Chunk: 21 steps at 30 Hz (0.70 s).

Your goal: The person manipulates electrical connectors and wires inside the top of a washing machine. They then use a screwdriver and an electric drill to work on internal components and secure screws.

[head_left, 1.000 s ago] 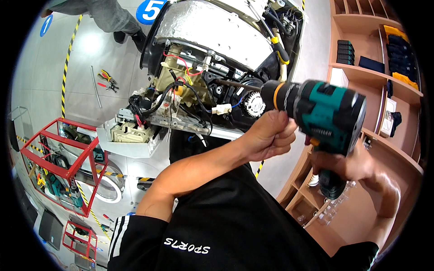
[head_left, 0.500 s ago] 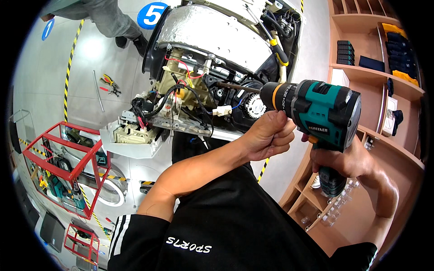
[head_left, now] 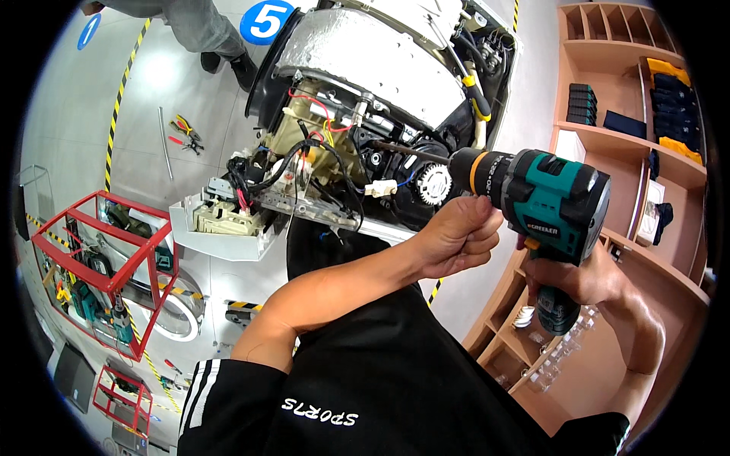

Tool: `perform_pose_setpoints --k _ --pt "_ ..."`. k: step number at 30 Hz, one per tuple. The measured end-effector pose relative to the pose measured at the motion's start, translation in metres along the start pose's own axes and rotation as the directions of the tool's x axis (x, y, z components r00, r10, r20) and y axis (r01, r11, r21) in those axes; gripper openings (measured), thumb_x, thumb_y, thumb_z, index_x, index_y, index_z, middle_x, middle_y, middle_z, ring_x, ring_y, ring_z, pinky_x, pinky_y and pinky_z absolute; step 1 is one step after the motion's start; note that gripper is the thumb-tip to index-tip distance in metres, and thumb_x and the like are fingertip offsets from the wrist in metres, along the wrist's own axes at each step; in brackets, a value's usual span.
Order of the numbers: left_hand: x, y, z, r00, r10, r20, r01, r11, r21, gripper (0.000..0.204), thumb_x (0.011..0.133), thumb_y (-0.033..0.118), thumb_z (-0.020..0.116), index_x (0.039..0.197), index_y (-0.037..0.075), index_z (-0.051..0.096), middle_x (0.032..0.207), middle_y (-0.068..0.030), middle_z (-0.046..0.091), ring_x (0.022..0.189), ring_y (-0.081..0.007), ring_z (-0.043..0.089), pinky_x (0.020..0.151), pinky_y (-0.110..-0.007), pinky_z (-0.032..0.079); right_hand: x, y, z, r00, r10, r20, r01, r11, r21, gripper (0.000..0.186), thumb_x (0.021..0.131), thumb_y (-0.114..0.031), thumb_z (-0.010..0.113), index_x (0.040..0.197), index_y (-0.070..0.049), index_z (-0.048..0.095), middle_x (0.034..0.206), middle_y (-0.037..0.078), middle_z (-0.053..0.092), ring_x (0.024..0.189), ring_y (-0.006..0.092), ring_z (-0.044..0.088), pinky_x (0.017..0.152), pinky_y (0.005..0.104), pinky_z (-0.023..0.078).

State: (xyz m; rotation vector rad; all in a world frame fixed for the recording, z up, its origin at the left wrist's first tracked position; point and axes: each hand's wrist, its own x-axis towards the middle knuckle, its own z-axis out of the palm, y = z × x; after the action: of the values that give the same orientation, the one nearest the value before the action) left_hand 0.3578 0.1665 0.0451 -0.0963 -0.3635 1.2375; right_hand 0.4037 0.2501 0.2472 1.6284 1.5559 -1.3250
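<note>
The right hand (head_left: 582,275) has its grip closed around a teal-and-black cordless drill (head_left: 561,199), held sideways, its long bit (head_left: 414,153) reaching left into an opened machine (head_left: 365,57), just above a white gear wheel (head_left: 434,185); the left hand (head_left: 460,237) is curled into a fist close under the drill's nose, its contents hidden; a yellow-and-black screwdriver (head_left: 477,99) lies across the machine's right side, and wooden shelves (head_left: 608,55) stand farther right

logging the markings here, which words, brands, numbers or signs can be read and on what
Wording left uncopied:
Teal-and-black drill: white lettering, readable.
Black shirt: white lettering, readable.
Round blue floor sign: white number, readable.
Smaller blue sign: white number, readable.
Drill's collar: marks too small to read.
</note>
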Motion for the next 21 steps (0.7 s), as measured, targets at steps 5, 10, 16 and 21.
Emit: perform_pose_setpoints --k 5,10,16,21 --pt "-0.006 0.0 0.001 0.968 -0.108 -0.227 0.132 0.987 0.09 0.047 0.085 0.049 0.054 0.062 0.013 0.036 0.052 0.0053 0.027 0.041 -0.0047 0.024 0.035 -0.019 0.021 0.011 0.024 -0.02 0.961 -0.257 0.098 0.275 0.922 -0.273 0.036 0.073 -0.004 0.064 0.106 0.001 0.052 0.082 0.009 0.059 0.063 0.0155 0.062 0.056 0.0278 0.052" --pt "-0.007 0.001 -0.002 1.0 -0.019 0.013 0.019 0.999 0.047 0.043 0.084 0.045 0.058 0.065 0.012 0.038 0.052 0.0057 0.027 0.042 -0.0047 0.025 0.036 -0.018 0.022 0.007 0.002 -0.024 0.993 0.005 0.122 0.023 0.973 -0.228 0.036 0.069 -0.005 0.072 0.1 0.001 0.056 0.083 0.008 0.061 0.077 0.0157 0.061 0.066 0.0292 0.05" --pt "-0.008 0.009 -0.001 0.999 0.036 -0.026 -0.033 0.995 0.092 0.039 0.085 0.043 0.058 0.069 0.011 0.041 0.056 0.0058 0.029 0.045 -0.004 0.026 0.036 -0.018 0.022 0.008 0.007 -0.023 0.977 -0.203 0.065 0.213 0.928 -0.305 0.034 0.068 -0.007 0.073 0.096 0.001 0.057 0.085 0.008 0.06 0.08 0.0163 0.057 0.072 0.0309 0.049" --pt "-0.011 0.007 0.004 0.966 -0.078 -0.247 0.135 0.965 0.223 0.031 0.085 0.035 0.062 0.084 0.005 0.056 0.055 0.0046 0.034 0.044 -0.0041 0.027 0.038 -0.019 0.022 -0.015 -0.004 -0.03 0.983 -0.181 0.023 0.175 0.897 -0.406 0.035 0.068 -0.008 0.072 0.098 0.0 0.058 0.079 0.007 0.063 0.07 0.0142 0.061 0.063 0.0288 0.052"
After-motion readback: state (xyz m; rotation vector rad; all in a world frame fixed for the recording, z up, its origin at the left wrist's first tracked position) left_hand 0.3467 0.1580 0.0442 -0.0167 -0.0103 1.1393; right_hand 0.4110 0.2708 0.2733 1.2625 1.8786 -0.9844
